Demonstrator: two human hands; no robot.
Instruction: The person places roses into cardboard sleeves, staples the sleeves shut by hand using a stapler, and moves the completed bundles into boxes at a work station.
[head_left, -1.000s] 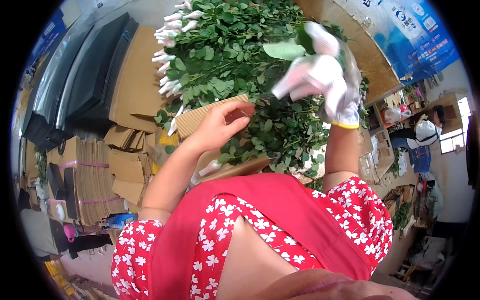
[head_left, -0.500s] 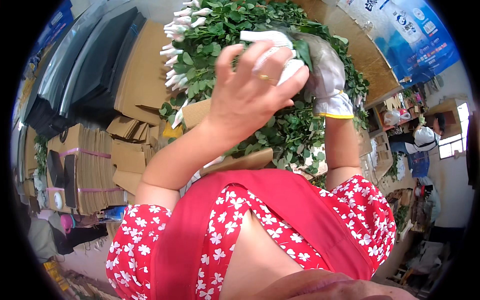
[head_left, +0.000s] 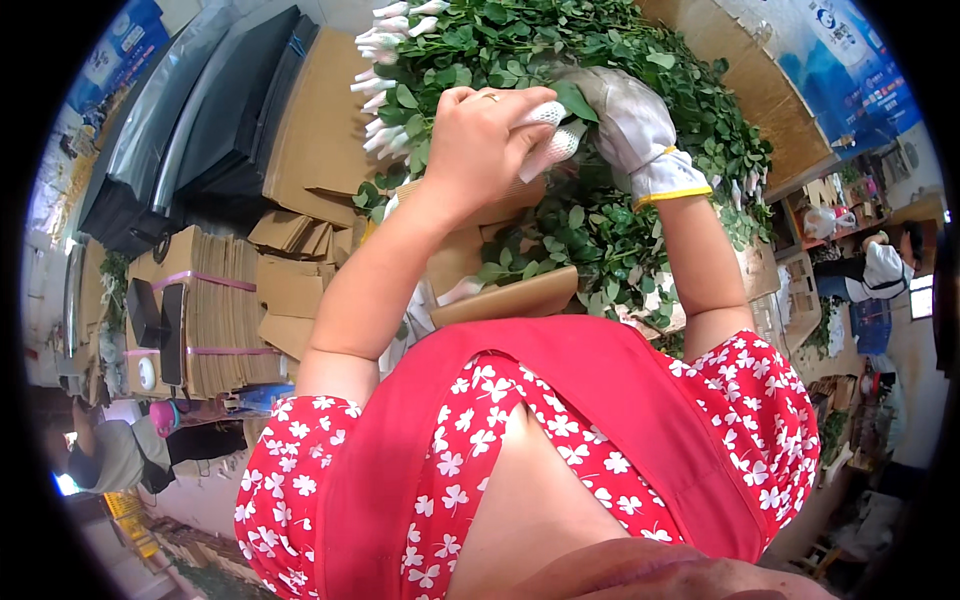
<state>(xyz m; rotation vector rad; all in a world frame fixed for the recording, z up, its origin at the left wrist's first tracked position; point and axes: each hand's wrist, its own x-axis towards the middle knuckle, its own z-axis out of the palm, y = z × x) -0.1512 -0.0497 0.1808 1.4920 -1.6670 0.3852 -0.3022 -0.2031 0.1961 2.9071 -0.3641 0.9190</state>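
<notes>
A big heap of green leafy flower stems (head_left: 600, 230) lies on a cardboard-topped table (head_left: 510, 298) in front of me. Many stems end in buds wrapped in white netting (head_left: 385, 70). My left hand (head_left: 480, 140), bare with a ring, is closed around two netted buds (head_left: 550, 135) over the middle of the heap. My right hand (head_left: 630, 130), in a white glove with a yellow cuff, grips the same stems just to the right, touching my left hand, with a leaf (head_left: 575, 100) against its fingers.
Bundled stacks of flattened cardboard (head_left: 215, 310) stand to the left, with dark plastic sheets (head_left: 200, 130) behind them. One person sits at the lower left (head_left: 110, 455) and another stands at the right (head_left: 880, 265). A blue banner (head_left: 850, 70) hangs at the upper right.
My left hand rose from lower on the heap up to my right hand and closed on the netted buds. My right hand came down a little, still gripping the stems.
</notes>
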